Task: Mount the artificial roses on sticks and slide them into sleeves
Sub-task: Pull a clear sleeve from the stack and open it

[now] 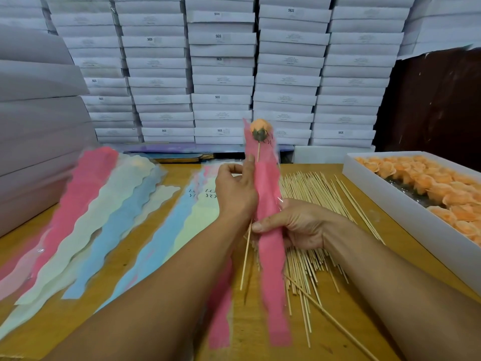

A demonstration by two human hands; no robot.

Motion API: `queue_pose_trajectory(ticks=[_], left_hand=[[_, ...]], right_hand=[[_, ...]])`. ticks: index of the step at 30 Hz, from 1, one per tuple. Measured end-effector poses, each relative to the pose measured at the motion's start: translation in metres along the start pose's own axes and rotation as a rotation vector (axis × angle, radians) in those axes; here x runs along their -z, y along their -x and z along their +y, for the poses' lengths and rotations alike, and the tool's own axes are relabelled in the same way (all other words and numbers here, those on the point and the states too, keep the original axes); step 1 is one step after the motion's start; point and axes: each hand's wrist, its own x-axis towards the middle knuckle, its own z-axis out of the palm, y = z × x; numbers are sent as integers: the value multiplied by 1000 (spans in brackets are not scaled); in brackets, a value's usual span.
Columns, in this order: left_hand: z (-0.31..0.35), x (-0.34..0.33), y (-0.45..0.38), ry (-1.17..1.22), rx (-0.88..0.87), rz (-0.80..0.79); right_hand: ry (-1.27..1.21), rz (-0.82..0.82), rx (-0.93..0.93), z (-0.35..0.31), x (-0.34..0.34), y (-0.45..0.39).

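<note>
One peach-orange artificial rose with a green calyx (259, 128) on one thin wooden stick (258, 151), held upright above the wooden worktop (135, 259), head pointing up and away, towards the stacked white cardboard boxes (221, 74). Inside one long pink sleeve with a clear film front (268, 230), long axis running from near edge up to the rose, tilted slightly left at the top; lower end blurred, hanging close to the worktop.

Two hands. Left hand (235, 190) pinching the sleeve's left edge, fingers (250, 168) curled, thumb tucked. Right hand (294, 224) wrapped round the sleeve's middle, thumb across the front. Stick hidden below the left hand by pink paper; a second loose stick (246, 256) showing just left of the sleeve, whether held or not hard to tell.

Pile of bare wooden sticks (312, 204) on the worktop behind the right hand, too many to count. Two fans of flat pastel sleeves: left fan (104, 217) in pink, cream and blue, partly cut off at the left edge; middle fan (192, 220) partly hidden by the left forearm, printed words unreadable. One white tray of peach roses (406, 201) at right, cut off by the frame, roses too crowded to count.
</note>
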Motion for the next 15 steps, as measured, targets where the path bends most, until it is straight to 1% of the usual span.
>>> queue_pose_trajectory(ticks=[2,6,10,12,15], left_hand=[[0,1,-2,-8,-23,2],[2,4,0,-27,-40,-62],[4,3,4,-16,-113,-47],[2,2,3,6,-91,-46],[1,4,0,42,-32,-95]], right_hand=[[3,5,7,-1,-2,1],[-17,32,30,-1,-3,1],[-60,44,53,1,-6,-1],[-62,69,77,2,-7,-3],[-66,89,103,3,-7,-4]])
